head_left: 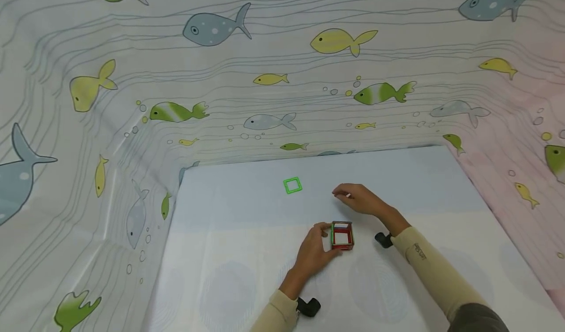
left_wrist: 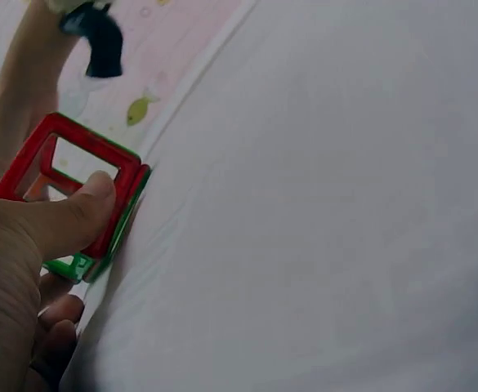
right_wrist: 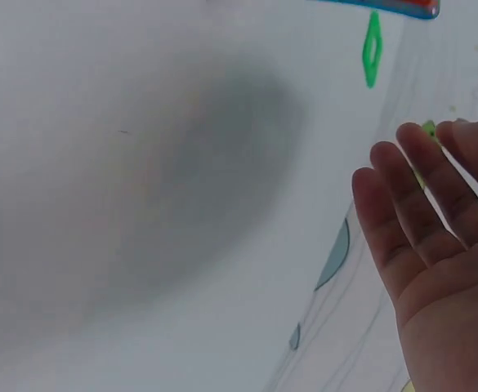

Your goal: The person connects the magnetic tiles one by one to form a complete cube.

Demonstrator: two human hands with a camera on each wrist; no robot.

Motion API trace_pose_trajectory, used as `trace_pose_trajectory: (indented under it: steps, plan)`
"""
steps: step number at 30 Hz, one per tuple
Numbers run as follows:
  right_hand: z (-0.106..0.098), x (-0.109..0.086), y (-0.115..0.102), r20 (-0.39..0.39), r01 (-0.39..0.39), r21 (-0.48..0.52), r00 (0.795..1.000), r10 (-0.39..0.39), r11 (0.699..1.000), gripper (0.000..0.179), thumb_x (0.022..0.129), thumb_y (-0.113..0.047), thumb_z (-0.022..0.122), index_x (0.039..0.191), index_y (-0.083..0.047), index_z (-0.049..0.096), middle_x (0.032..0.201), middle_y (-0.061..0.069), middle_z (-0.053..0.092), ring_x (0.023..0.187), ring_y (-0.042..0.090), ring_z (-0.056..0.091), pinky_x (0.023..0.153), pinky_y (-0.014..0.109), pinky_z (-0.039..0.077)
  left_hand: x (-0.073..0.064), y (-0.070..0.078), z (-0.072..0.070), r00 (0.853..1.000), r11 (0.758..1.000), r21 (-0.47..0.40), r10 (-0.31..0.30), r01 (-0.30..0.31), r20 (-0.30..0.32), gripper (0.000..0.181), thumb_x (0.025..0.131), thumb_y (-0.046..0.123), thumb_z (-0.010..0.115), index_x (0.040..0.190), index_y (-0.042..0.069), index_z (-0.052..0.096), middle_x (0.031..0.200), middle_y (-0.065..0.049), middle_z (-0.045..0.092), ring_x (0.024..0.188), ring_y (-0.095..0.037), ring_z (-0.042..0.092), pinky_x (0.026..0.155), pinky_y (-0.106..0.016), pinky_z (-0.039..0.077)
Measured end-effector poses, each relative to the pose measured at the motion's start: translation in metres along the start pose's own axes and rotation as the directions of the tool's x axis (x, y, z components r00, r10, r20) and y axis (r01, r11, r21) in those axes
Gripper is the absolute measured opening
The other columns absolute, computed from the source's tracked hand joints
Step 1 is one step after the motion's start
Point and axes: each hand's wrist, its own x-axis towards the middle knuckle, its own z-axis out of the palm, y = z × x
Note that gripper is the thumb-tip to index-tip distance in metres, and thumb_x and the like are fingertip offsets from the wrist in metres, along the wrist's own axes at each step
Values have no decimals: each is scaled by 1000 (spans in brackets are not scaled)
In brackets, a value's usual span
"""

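A small open box of square frame tiles, red and green like magnetic building tiles, stands on the white tabletop. My left hand [head_left: 311,251] holds the tile box [head_left: 343,247] from its left side. In the left wrist view the thumb lies across a red frame of the box [left_wrist: 97,137], and the other fingers are partly hidden behind and below. My right hand [head_left: 359,199] is up and to the right of the box, with nothing in it. Its fingers look extended in the right wrist view. A loose green square frame tile [head_left: 294,191] lies farther back on the table.
The white table [head_left: 229,204] is bordered by a hanging cloth [head_left: 265,96] printed with fish, at the back and both sides. Dark camera mounts [head_left: 309,307] sit at both wrists, by the beige sleeves [head_left: 434,268].
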Motion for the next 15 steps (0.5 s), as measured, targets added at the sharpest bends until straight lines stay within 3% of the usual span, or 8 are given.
trace_pose_trajectory:
  steps: [4, 10, 15]
  plan:
    - [5, 27, -6, 77, 20, -40, 997, -17, 999, 24, 98, -9, 61, 120, -1, 67, 113, 13, 72, 104, 24, 67, 89, 41, 57, -2, -1, -2, 999, 1000, 4, -14, 14, 29, 100, 78, 43, 84, 157, 19, 27, 140, 6, 57, 117, -9, 56, 93, -27, 51]
    - [15, 61, -12, 156, 30, -117, 988, -12, 993, 33, 96, -8, 63, 128, 2, 62, 120, 18, 68, 109, 28, 66, 93, 42, 55, -6, -4, -4, 997, 995, 83, 58, -62, 49, 91, 78, 47, 83, 152, 23, 37, 140, 7, 56, 123, -10, 52, 101, -28, 48]
    - [30, 84, -15, 187, 32, -138, 982, -6, 990, 45, 95, -12, 67, 136, 2, 56, 133, 18, 61, 116, 31, 64, 99, 44, 52, -9, -4, -3, 998, 995, 80, 54, -58, 42, 90, 76, 48, 84, 150, 24, 39, 134, 8, 58, 117, -7, 53, 96, -26, 49]
